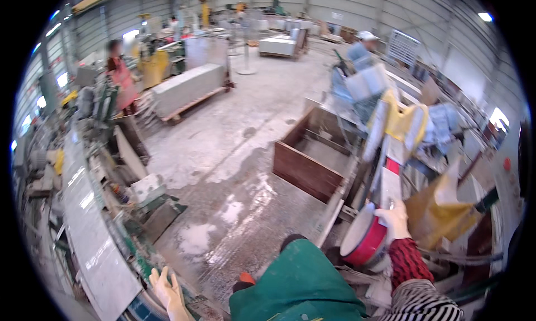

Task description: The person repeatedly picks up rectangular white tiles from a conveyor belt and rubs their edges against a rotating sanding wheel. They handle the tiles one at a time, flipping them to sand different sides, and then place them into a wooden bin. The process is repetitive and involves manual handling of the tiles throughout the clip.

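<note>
My left hand [166,288], in a cream glove, hangs at the lower left with its fingers spread and nothing in them. Close to it runs a long, wet, grey-white surface [92,231] on the machine at left. At the right, my gloved right hand [396,221] is closed over the near end of a narrow pale strip [390,188], possibly stone. Its thumb side and some fingertips are hard to make out. Just left of that hand is a round drum-shaped part [364,237] with a red band and a pale face.
A brown open-topped box [307,170] stands beside the right machine, which has yellow sheeting [441,209] on it. A co-worker in blue [360,53] is beyond. Another person in a pink apron [123,81] stands far left, near a pale block stack [190,89]. The floor [234,226] is wet.
</note>
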Available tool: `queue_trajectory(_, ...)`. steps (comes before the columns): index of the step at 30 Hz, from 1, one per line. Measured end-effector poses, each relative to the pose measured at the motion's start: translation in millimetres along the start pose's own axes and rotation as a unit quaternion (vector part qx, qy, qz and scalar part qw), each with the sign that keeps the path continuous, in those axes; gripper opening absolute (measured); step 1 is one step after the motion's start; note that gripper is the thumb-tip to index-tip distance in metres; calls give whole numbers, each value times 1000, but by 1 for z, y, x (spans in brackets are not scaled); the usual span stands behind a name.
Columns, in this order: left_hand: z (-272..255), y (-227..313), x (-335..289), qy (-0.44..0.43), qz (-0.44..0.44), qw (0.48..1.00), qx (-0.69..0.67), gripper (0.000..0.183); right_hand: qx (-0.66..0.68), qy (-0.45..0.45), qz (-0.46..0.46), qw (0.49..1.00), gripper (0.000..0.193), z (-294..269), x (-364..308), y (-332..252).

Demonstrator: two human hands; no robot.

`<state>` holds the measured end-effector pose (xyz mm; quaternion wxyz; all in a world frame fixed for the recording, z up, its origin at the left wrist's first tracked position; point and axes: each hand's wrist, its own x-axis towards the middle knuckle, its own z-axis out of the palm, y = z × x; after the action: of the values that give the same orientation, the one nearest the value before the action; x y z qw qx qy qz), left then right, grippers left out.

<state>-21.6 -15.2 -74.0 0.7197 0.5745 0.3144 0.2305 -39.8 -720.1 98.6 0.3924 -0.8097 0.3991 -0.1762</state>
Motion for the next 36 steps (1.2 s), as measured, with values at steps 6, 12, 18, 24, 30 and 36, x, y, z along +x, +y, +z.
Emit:
queue_trajectory(6, 70, 58, -56, -6, 86, 995, 53, 33, 199, -164, 39, 965, 84, -26, -7, -52)
queue_trajectory(12, 205, 80, -176, -376, -185, 877, -236, 54, 97, -324, -81, 938, 89, 81, -96, -137)
queue_trajectory(18, 204, 82, -176, -262, -116, 928, -240, 60, 53, -491, -319, 809, 88, 168, -217, -151)
queue_trajectory(24, 115, 93, -160, -168, -116, 967, -155, 47, 131, -565, -364, 729, 75, 186, -234, -146)
queue_trajectory(30, 116, 79, -169, -120, -169, 967, -148, 48, 210, -676, -244, 663, 78, 183, -230, -143)
queue_trajectory(36, 128, 76, -189, -201, -214, 941, -168, 46, 231, -588, -306, 713, 74, 220, -205, -145)
